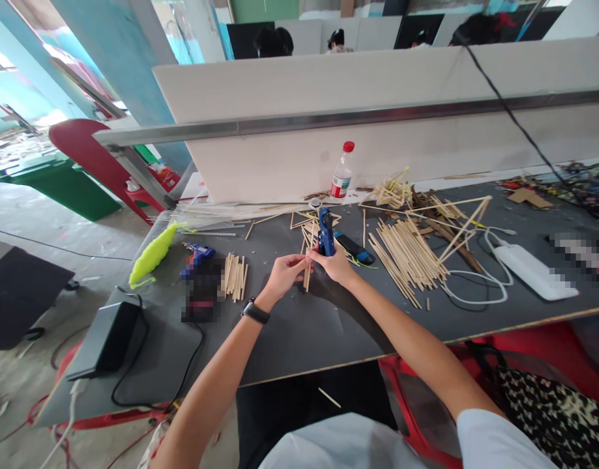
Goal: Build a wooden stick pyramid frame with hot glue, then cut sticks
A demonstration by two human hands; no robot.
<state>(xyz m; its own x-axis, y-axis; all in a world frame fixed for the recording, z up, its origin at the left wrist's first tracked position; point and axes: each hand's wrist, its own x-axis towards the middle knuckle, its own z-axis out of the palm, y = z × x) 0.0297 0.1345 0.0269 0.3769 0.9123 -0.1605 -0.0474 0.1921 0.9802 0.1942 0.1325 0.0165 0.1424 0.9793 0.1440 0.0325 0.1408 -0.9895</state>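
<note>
My left hand pinches thin wooden sticks that point away from me over the middle of the table. Against it, my right hand is closed round a blue hand tool standing upright; its exact kind is unclear. The fingertips of both hands meet at the sticks. Just beyond lie more loose sticks and a dark, flat case-like object. A large bundle of sticks spreads to the right, and a short bundle lies left of my hands.
A red-capped bottle stands by the white partition. On the left are a yellow-green yarn bundle, another blue tool and a black box with cables. A white power strip and a triangular stick frame lie right.
</note>
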